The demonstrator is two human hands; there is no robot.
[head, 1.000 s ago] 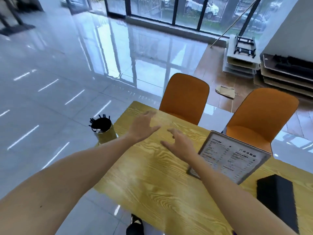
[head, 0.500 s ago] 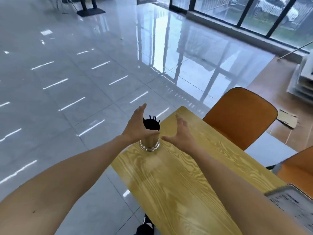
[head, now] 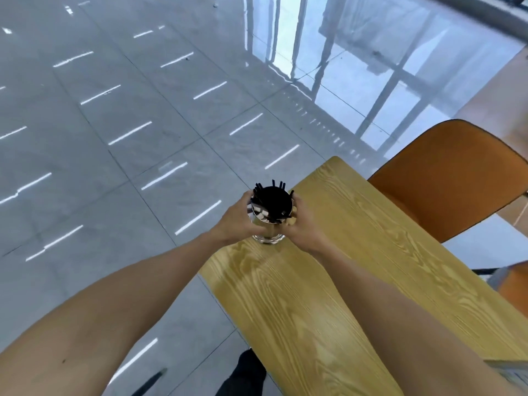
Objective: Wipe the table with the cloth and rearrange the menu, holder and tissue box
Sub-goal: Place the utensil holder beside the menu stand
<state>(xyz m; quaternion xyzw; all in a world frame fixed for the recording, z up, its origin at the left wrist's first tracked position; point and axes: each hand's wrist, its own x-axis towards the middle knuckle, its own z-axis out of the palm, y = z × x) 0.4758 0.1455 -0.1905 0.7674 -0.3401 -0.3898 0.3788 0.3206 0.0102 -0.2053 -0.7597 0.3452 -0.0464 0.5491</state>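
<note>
A shiny metal holder full of black sticks stands upright at the left end of the yellow wooden table, close to its edge. My left hand wraps its left side and my right hand wraps its right side, both closed on it. A sliver of the menu shows at the lower right edge. The tissue box and the cloth are out of view.
An orange chair stands behind the table on the right, and part of a second one shows at the right edge. Glossy grey floor tiles lie left of the table. My dark shoe is under the table's near edge.
Both hands went from open above the table to closed around the holder at its left end. The view swung left, so the menu and black tissue box left the frame.
</note>
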